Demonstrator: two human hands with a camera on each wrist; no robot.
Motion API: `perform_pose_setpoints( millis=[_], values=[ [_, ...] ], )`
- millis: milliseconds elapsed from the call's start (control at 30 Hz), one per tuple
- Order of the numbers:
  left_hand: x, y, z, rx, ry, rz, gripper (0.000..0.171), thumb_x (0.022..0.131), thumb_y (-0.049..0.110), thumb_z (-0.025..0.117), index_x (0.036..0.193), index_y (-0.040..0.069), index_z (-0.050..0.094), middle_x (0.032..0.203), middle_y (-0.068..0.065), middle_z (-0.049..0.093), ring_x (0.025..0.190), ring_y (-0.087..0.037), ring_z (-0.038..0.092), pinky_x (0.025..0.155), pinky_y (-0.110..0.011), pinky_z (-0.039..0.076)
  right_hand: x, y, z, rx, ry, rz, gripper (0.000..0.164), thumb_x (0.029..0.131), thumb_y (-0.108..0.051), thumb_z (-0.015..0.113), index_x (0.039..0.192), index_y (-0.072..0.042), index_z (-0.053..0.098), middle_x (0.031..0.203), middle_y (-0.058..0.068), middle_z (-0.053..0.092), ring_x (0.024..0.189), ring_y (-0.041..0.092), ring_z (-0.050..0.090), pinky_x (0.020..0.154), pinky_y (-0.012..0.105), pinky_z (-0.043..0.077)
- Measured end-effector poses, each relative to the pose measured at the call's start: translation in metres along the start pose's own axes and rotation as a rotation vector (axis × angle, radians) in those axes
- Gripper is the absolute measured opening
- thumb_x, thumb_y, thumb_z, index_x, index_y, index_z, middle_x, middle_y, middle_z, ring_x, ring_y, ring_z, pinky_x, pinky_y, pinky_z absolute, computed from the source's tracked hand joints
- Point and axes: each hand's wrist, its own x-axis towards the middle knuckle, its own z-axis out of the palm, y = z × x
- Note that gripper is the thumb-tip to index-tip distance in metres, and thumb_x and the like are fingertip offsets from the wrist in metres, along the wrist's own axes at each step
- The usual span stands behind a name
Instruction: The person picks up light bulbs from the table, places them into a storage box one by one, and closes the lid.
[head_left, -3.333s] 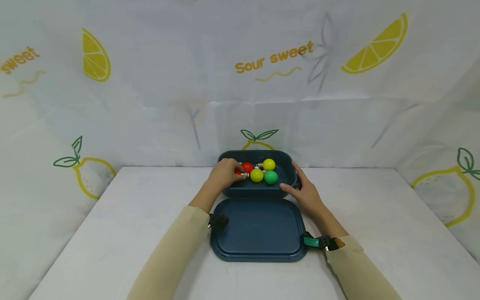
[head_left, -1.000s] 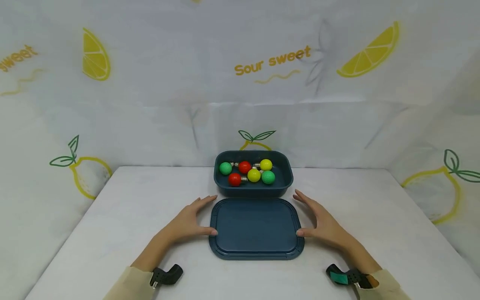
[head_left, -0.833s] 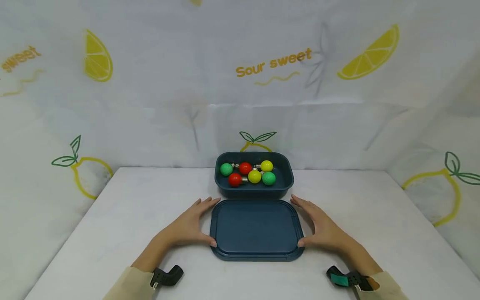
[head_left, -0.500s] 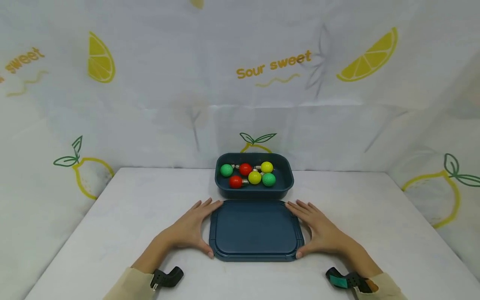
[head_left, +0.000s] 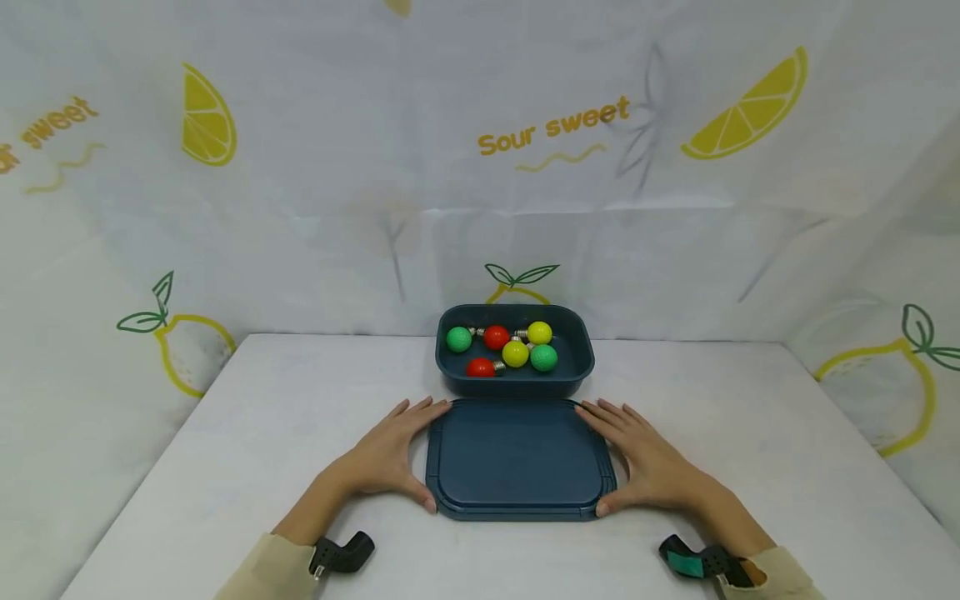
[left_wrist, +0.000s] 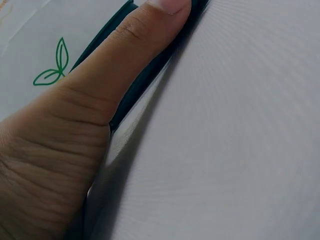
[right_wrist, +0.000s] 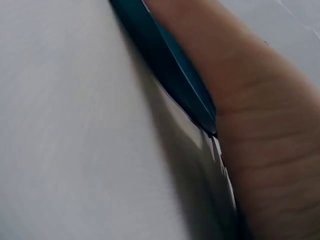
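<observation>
A dark blue rectangular lid (head_left: 521,454) lies in front of the matching box (head_left: 517,387). My left hand (head_left: 386,458) holds the lid's left end, its fingertips at the far corner and its thumb at the near corner. At the opposite end, my right hand (head_left: 645,462) grips in mirrored fashion. In the left wrist view the thumb (left_wrist: 125,55) lies along the lid's rim. The right wrist view has the lid edge (right_wrist: 170,65) against my hand. Inside the box are several small light bulbs: red (head_left: 496,337), yellow (head_left: 515,353) and green (head_left: 459,339).
A white table (head_left: 300,400) carries everything. Behind it hangs a white cloth (head_left: 337,150) printed with lemons and lettering. Dark straps (head_left: 341,553) sit at both wrists.
The left hand let go of a red bulb in the box. Both hands moved back to the lid, and their thumbs slid from its top to its near corners. The front red bulb shifted slightly forward.
</observation>
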Motion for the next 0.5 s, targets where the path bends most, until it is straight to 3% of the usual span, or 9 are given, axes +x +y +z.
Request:
perform_pose_setpoints(
  millis=[167,300,400,500],
  values=[
    [0.0008,0.0021,-0.0011,0.005,0.014,0.016,0.131,0.042,0.085,0.070,0.151,0.026,0.029,0.155,0.009,0.033,0.146,-0.019,0.024,0.120,-0.048,0.014,-0.0002,0.0013,-0.0016,-0.006,-0.037,0.011,0.137,0.042,-0.084,0.072,0.154,-0.024,0.021,0.157,0.007,0.028,0.144,0.039,0.022,0.112,0.063,0.016],
    [0.0004,0.0019,-0.0018,0.004,0.020,0.026,0.130,0.042,0.084,0.071,0.151,0.026,0.029,0.154,0.008,0.034,0.146,-0.020,0.026,0.120,-0.049,0.015,-0.0009,0.0035,-0.0004,-0.008,-0.018,-0.003,0.137,0.042,-0.083,0.073,0.154,-0.021,0.022,0.157,0.007,0.030,0.143,0.040,0.024,0.115,0.058,0.014],
    [-0.0002,0.0012,-0.0025,-0.024,0.024,0.031,0.129,0.042,0.083,0.073,0.151,0.028,0.030,0.154,0.008,0.035,0.145,-0.020,0.027,0.120,-0.049,0.015,-0.0024,0.0068,-0.0008,0.046,0.011,-0.039,0.135,0.046,-0.081,0.074,0.153,-0.018,0.022,0.156,0.009,0.032,0.142,0.041,0.026,0.121,0.042,0.004],
    [-0.0010,0.0012,-0.0041,-0.092,0.026,0.024,0.127,0.042,0.082,0.072,0.150,0.030,0.031,0.154,0.007,0.036,0.145,-0.021,0.029,0.120,-0.051,0.014,-0.0039,0.0090,-0.0032,0.155,0.023,-0.056,0.129,0.052,-0.079,0.072,0.153,-0.016,0.022,0.156,0.009,0.031,0.142,0.039,0.026,0.119,0.023,-0.004]
  ],
)
